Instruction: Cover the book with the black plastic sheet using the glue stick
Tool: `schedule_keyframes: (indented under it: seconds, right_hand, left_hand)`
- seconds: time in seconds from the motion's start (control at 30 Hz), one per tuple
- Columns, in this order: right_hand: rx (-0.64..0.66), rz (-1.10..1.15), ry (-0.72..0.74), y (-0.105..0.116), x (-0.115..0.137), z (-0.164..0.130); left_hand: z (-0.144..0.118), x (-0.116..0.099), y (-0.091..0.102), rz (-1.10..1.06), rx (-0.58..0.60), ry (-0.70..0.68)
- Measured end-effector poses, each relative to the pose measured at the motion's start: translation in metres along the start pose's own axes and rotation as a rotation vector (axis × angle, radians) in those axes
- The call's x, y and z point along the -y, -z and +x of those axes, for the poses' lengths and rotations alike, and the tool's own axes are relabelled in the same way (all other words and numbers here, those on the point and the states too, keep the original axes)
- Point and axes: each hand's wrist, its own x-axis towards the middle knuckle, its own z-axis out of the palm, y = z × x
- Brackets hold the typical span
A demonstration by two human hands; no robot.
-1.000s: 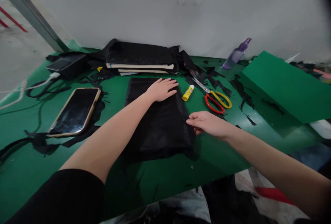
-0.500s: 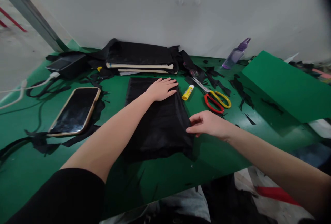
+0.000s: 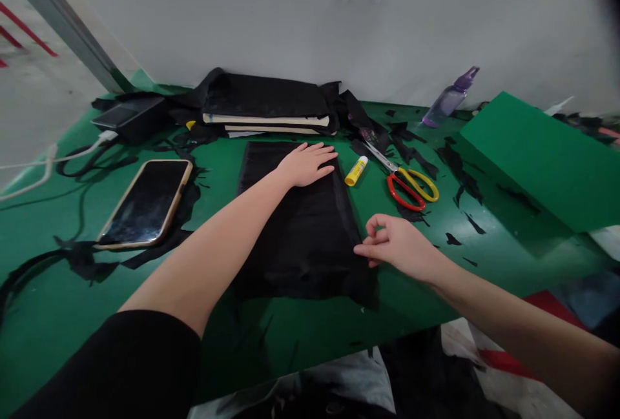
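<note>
A black fabric piece (image 3: 295,245), roughly rectangular, lies on the green table in front of me. My left hand (image 3: 307,165) rests flat near its far right corner, fingers spread. At the right edge, my right hand (image 3: 390,243) is closed in a pinch on the fabric's border, its thumb and fingertips meeting there. The near edge of the cloth looks wavy and slightly raised. Just right of the cloth lies a yellow glue stick (image 3: 356,171) with a white cap. Beyond it are scissors (image 3: 407,188) with one red and one yellow handle, blades pointing away.
Behind the cloth sits a black-covered stack (image 3: 266,96) with pale page-like edges. A phone (image 3: 148,203) and a black box with a white cable (image 3: 106,137) are at left. Purple spray bottle (image 3: 445,104), green board (image 3: 547,161) and black scraps (image 3: 458,167) occupy the right side.
My right hand has shifted slightly right and nearer to me along the fabric's edge, and that edge has moved outward with it. My left hand stays flat. The view has shifted a little.
</note>
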Motion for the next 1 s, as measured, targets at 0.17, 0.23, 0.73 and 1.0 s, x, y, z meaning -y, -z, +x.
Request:
schedule_keyframes:
  seconds: [0.17,0.23,0.73,1.0]
  right_hand:
    - [0.192,-0.002,0.024,0.003,-0.002,-0.007]
    - [0.232,0.015,0.018,0.004,-0.004,-0.009]
    - [0.126,0.077,0.063,0.005,0.006,-0.021]
    - [-0.065,-0.166,0.342,-0.002,0.012,-0.020]
  left_hand:
    - [0.000,0.001,-0.001,-0.004,0.000,-0.006]
    - [0.001,0.001,-0.001,-0.006,-0.005,-0.006]
    - [0.001,0.001,-0.002,-0.007,0.003,-0.002]
    - [0.001,0.001,-0.002,-0.006,-0.007,-0.011]
